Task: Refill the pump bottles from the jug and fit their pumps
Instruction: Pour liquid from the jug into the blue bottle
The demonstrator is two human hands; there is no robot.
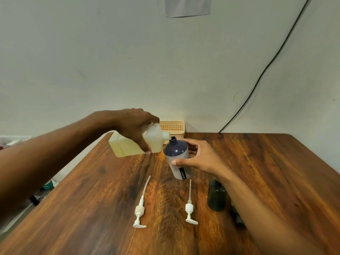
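Observation:
My left hand (135, 126) grips a translucent white jug (128, 146) of pale yellow liquid, tipped on its side above the table. Its spout touches the open neck of a dark blue bottle (177, 157) with a pale lower half. My right hand (198, 156) wraps around that bottle, which stands on the table with no pump. Two white pumps lie flat nearer to me: one (140, 211) to the left, one (189, 210) to the right. A second dark bottle (217, 196) stands under my right forearm, also without a pump.
The wooden table (92, 208) runs to a pale wall. A beige slotted basket (173, 127) sits at the back edge behind the jug. A black cable (257, 80) runs down the wall. A small dark object (238, 216) lies beside my right forearm.

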